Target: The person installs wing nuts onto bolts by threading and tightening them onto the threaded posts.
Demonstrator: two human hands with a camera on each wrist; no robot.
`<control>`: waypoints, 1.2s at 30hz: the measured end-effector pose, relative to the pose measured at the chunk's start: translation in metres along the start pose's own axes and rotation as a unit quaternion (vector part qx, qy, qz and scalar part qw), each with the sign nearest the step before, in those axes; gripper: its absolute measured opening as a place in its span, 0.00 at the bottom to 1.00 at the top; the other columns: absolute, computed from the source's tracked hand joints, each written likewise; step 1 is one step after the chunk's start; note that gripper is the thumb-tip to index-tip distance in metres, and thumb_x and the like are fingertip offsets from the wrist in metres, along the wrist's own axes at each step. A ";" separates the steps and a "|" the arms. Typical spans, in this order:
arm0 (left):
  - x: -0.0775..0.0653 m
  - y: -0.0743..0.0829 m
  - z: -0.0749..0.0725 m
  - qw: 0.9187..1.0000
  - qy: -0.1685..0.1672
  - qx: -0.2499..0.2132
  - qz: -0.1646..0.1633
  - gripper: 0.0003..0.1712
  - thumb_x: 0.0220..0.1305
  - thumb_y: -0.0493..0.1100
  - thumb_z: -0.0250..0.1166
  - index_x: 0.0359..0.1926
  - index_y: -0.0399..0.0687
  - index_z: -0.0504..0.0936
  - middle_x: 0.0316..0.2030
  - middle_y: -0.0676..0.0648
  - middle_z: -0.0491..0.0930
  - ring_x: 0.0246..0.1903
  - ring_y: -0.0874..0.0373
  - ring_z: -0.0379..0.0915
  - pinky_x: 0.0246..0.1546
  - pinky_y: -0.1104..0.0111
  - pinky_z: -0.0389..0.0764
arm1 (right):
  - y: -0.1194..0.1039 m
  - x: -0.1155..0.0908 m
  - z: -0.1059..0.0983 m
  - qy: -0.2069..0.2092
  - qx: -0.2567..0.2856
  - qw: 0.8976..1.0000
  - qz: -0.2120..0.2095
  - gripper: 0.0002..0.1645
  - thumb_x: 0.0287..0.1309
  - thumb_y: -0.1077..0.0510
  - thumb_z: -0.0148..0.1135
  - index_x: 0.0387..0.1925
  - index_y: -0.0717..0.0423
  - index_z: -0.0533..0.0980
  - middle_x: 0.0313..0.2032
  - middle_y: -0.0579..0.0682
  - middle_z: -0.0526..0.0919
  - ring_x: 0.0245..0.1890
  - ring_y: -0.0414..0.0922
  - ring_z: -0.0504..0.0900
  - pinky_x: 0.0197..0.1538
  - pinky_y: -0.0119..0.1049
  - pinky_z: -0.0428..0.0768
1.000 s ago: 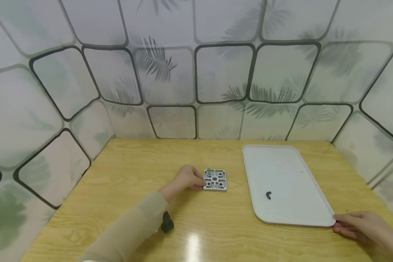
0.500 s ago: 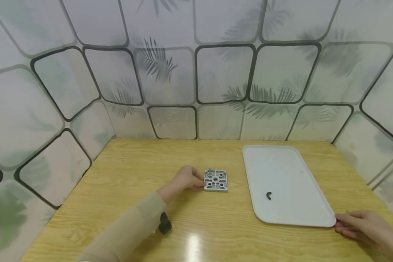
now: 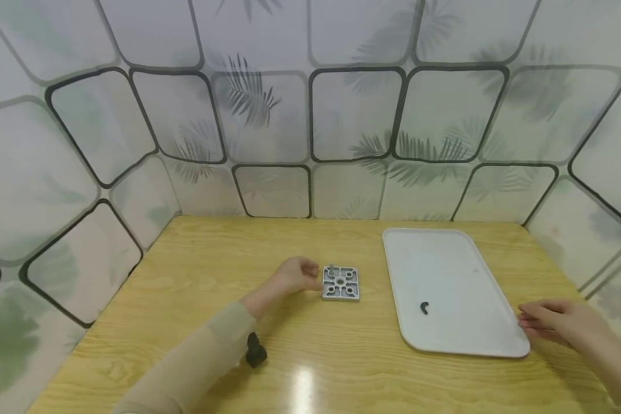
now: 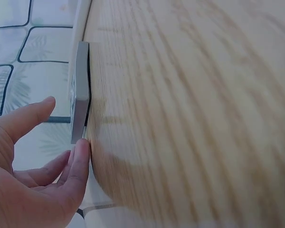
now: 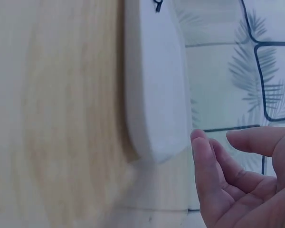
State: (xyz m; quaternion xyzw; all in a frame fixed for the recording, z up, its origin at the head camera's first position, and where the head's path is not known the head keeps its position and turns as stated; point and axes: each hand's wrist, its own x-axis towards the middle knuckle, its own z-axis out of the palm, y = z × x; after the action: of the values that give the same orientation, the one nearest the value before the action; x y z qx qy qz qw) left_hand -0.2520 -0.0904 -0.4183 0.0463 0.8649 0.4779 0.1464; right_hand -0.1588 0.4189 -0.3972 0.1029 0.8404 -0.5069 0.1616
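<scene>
A square grey metal plate (image 3: 348, 283) with several holes lies on the wooden table, a bolt (image 3: 331, 268) standing up from its far-left hole. Close by the plate's left side is my left hand (image 3: 291, 277), thumb and fingers spread apart. In the left wrist view its fingertips are right at the near edge of the plate (image 4: 80, 95), pinching nothing. My right hand (image 3: 559, 322) hovers at the right side of a white tray (image 3: 455, 264), holding nothing. The right wrist view shows its loosely bent fingers (image 5: 204, 156) apart from the tray's corner.
Inside the tray lies a small dark curved piece (image 3: 424, 308). A black object (image 3: 256, 351) sits against the left sleeve (image 3: 207, 351). Patterned panels (image 3: 352, 190) enclose the table at the back and both sides.
My left hand has let go of the plate's left edge, its thumb and fingers parting. My right hand has released the tray's near-right corner and risen away from it. Tray and plate have barely moved.
</scene>
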 end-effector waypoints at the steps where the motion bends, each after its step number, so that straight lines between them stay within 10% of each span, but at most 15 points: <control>1: 0.000 0.001 0.000 1.000 -0.003 -0.002 0.000 0.34 0.56 0.34 0.80 0.63 0.32 0.80 0.55 0.37 0.86 0.56 0.44 0.83 0.64 0.56 0.83 | -0.003 0.002 0.001 -0.003 0.000 1.000 -0.009 0.34 0.84 0.56 0.48 0.64 0.91 0.65 0.38 0.39 0.89 0.37 0.30 0.89 0.46 0.31 0.90; 19: 0.003 0.005 0.011 1.000 -0.018 0.008 0.007 0.41 0.55 0.33 0.81 0.69 0.34 0.76 0.61 0.36 0.82 0.55 0.46 0.82 0.62 0.57 0.84 | -0.050 0.035 0.056 -0.024 0.024 0.996 -0.083 0.29 0.79 0.61 0.55 0.64 0.87 0.68 0.40 0.39 0.89 0.38 0.28 0.87 0.48 0.29 0.89; 36: 0.004 0.006 0.016 1.000 -0.024 0.011 0.007 0.47 0.51 0.27 0.80 0.73 0.34 0.72 0.64 0.35 0.80 0.56 0.47 0.81 0.65 0.57 0.82 | -0.061 0.046 0.105 -0.015 -0.051 0.997 -0.064 0.29 0.73 0.55 0.66 0.63 0.74 0.77 0.52 0.57 0.91 0.39 0.27 0.85 0.44 0.23 0.84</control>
State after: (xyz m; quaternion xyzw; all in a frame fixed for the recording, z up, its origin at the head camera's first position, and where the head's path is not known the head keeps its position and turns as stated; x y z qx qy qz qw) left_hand -0.2517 -0.0735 -0.4223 0.0658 0.8661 0.4680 0.1629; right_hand -0.2041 0.2982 -0.4103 0.0327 0.8674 -0.4744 0.1467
